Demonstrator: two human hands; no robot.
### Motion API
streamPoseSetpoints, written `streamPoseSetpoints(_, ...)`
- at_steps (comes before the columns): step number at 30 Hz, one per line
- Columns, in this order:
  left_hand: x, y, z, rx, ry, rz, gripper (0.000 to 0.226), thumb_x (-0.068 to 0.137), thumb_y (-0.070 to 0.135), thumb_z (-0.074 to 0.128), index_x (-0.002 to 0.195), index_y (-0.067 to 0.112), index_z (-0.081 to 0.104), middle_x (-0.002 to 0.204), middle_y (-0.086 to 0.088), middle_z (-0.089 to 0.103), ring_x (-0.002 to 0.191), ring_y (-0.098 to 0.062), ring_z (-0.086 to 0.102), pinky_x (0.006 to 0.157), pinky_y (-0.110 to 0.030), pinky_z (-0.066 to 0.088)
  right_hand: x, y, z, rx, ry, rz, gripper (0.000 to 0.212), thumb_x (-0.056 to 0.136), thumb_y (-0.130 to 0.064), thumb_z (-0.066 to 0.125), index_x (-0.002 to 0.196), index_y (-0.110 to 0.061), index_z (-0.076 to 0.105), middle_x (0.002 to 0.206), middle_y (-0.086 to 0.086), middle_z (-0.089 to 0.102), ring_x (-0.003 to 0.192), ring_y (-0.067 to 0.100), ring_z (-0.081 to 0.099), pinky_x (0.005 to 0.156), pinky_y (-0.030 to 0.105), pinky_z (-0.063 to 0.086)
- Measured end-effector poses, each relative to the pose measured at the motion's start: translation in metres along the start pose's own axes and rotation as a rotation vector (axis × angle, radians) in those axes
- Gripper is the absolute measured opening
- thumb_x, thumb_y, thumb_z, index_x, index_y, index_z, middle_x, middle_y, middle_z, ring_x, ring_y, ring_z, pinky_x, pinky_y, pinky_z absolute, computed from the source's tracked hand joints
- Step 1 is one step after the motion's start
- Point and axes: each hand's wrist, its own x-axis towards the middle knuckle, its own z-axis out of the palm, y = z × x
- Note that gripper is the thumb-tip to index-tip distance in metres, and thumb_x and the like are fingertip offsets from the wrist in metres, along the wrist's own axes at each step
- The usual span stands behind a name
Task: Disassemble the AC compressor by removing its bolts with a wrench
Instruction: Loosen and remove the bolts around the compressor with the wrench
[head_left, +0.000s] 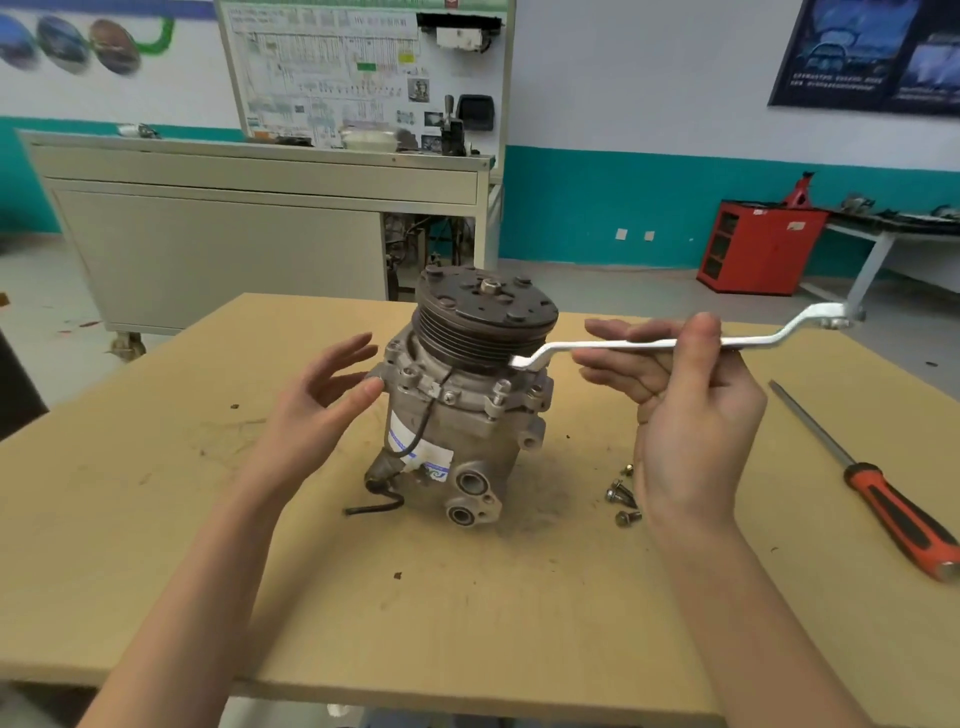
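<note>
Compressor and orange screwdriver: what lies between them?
In the head view, a few loose bolts lie beside the compressor; the right hand, holding the wrench, is raised over that stretch.

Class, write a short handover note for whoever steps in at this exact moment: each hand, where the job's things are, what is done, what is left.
Left hand: open, thumb at the compressor's left flange; contact unclear.
Right hand: pinches the wrench mid-shaft, near end by the flange under the pulley.
Compressor stands pulley-up on the table.
Done: several loose bolts lie on the table to its right.
Left: at least one flange bolt is in place on the right side; seat the wrench there.
Screwdriver lies at far right.
</note>
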Motion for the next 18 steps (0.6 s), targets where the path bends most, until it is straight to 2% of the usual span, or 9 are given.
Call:
streamPoseSetpoints(2,-0.005,0.01,0.005,-0.01,0.023,-0.006,0.044,0.094,0.05,0.05,0.136,0.036,0.048,0.139,0.012,0.053,0.114,0.011,0.056,0.1,-0.022,0.046,-0.005,0.0,0.003,-0.023,-0.029,-0.071,0.037,0.099,-0.031,0.036,0.081,-0.009,0.059,0.082,0.002,0.075,0.068,0.023,0.073,0.059,0.025,0.056)
streamPoseSetpoints(3,-0.008,0.016,0.009,-0.013,0.029,-0.002,0.049,0.093,0.06,0.046,0.138,0.04,0.044,0.143,0.016,0.049,0.119,0.011,0.052,0.105,-0.027,0.042,-0.008,0.0,0.004,-0.024,-0.042,-0.1,0.035,0.098,-0.031,0.037,0.081,-0.009,0.058,0.083,0.001,0.075,0.068,0.023,0.073,0.059,0.025,0.056)
streamPoseSetpoints(6,-0.015,0.04,0.027,0.04,0.028,0.055,0.082,0.072,0.075,0.05,0.145,0.047,0.028,0.152,0.023,0.032,0.128,0.012,0.038,0.099,-0.019,0.034,-0.018,0.003,0.006,-0.051,-0.079,-0.183,0.028,0.097,-0.027,0.038,0.083,-0.011,0.057,0.089,0.002,0.074,0.07,0.021,0.073,0.06,0.026,0.057)
streamPoseSetpoints(8,-0.022,0.055,0.042,0.158,0.02,0.104,0.103,0.059,0.077,0.06,0.148,0.049,0.015,0.15,0.025,0.025,0.13,0.012,0.032,0.104,-0.022,0.034,-0.023,0.004,0.006,-0.092,-0.106,-0.252,0.027,0.1,-0.029,0.04,0.084,-0.013,0.056,0.092,0.005,0.073,0.073,0.019,0.073,0.064,0.028,0.057)
streamPoseSetpoints(10,-0.027,0.063,0.055,0.348,0.025,0.158,0.119,0.052,0.083,0.06,0.148,0.049,-0.001,0.154,0.018,0.023,0.14,-0.002,0.027,0.115,-0.039,0.031,-0.026,0.005,0.006,-0.146,-0.137,-0.327,0.03,0.1,-0.036,0.041,0.087,-0.015,0.059,0.091,0.005,0.072,0.077,0.018,0.073,0.067,0.032,0.057)
streamPoseSetpoints(12,-0.031,0.065,0.064,0.524,0.059,0.175,0.132,0.048,0.088,0.055,0.151,0.039,-0.011,0.159,0.005,0.02,0.145,-0.016,0.023,0.118,-0.05,0.025,-0.03,0.007,0.006,-0.201,-0.172,-0.389,0.028,0.1,-0.037,0.041,0.097,-0.016,0.06,0.093,0.004,0.071,0.083,0.019,0.072,0.071,0.037,0.057)
streamPoseSetpoints(15,-0.031,0.062,0.07,0.598,0.104,0.196,0.137,0.05,0.084,0.058,0.153,0.03,-0.014,0.16,-0.004,0.02,0.145,-0.024,0.024,0.118,-0.051,0.022,-0.038,0.012,0.004,-0.233,-0.214,-0.42,0.028,0.102,-0.034,0.039,0.101,-0.013,0.058,0.098,0.005,0.067,0.093,0.021,0.07,0.081,0.039,0.056)
streamPoseSetpoints(18,-0.03,0.059,0.073,0.612,0.16,0.217,0.132,0.054,0.079,0.059,0.153,0.027,-0.011,0.155,-0.009,0.029,0.14,-0.029,0.033,0.115,-0.051,0.028,-0.046,0.017,0.0,-0.229,-0.201,-0.415,0.026,0.102,-0.031,0.039,0.101,-0.014,0.058,0.1,0.004,0.067,0.096,0.025,0.069,0.083,0.04,0.055)
